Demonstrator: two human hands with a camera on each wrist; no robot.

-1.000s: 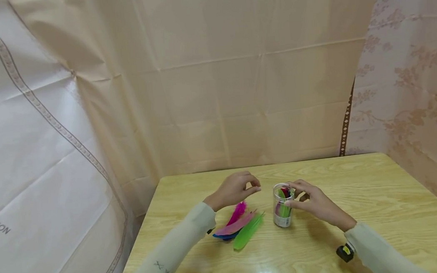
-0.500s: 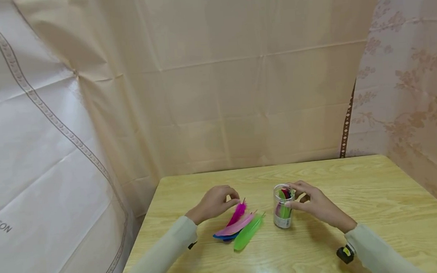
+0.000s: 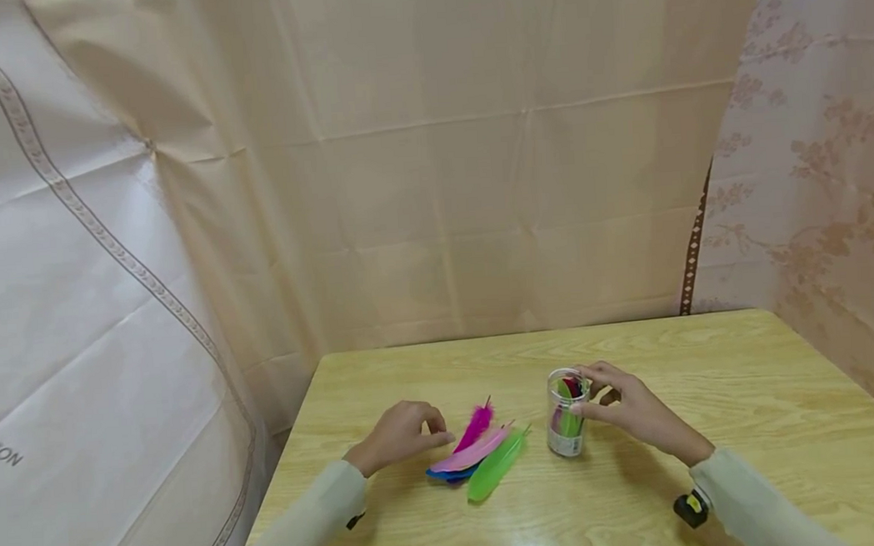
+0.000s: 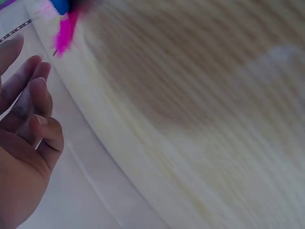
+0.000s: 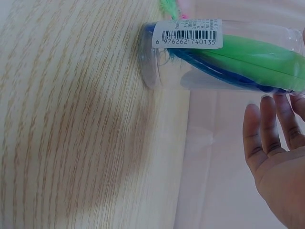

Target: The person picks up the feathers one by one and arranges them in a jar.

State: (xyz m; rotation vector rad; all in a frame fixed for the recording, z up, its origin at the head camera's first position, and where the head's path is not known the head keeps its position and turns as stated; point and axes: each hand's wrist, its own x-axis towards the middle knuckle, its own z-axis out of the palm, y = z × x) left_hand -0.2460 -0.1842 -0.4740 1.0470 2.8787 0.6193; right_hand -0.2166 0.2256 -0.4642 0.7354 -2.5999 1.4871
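Observation:
A clear jar [image 3: 563, 417] stands upright on the table, holding green, blue and red feathers. My right hand [image 3: 637, 415] grips it near the rim, thumb in front and fingers behind. The right wrist view shows a white barcode label [image 5: 188, 36] low on the jar, beside a green feather [image 5: 262, 59] inside. My left hand [image 3: 403, 434] holds nothing and hovers with loosely bent fingers just left of the loose feathers. Those are a magenta feather [image 3: 478, 423], a pink feather [image 3: 470, 453], a blue feather [image 3: 449, 475] partly hidden under the pink one, and a green feather [image 3: 497, 467].
The wood-grain table [image 3: 646, 494] has rounded far corners. A beige cloth [image 3: 479, 220] hangs behind it, a pale cloth [image 3: 97, 369] at the left and a floral cloth [image 3: 814, 175] at the right.
My left hand has moved left and toward me, from beside the jar, past the magenta feather's tip, to the left of the feathers. The right hand and the jar stay in place.

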